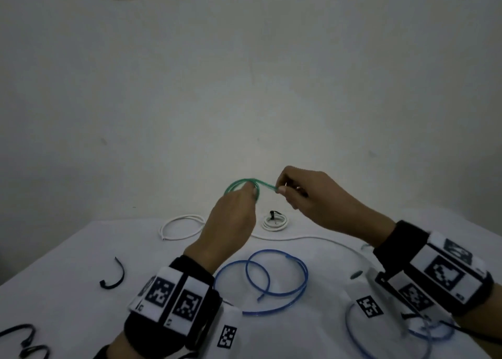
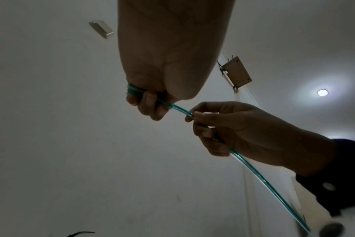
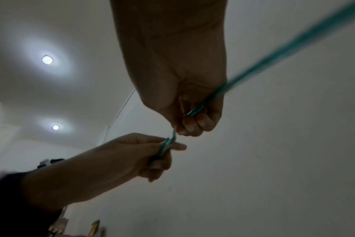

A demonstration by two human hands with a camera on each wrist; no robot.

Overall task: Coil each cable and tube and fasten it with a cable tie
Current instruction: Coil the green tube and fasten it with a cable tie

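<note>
Both hands are up over the table (image 1: 68, 250): my left hand (image 1: 231, 222) grips the green tube (image 1: 239, 182) coil. My right hand (image 1: 307, 195) pinches the run just beside it, its free length trailing down to my right, so I judge the next loop feeds leftward.

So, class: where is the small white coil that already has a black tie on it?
In the head view, the tied white coil lies on the table near its far edge, just right of the left hand.

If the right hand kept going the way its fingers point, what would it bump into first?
Most likely the left hand: the right hand points leftward along the green tube both hold, with only a short stretch between them. Depth is uncertain.
</note>
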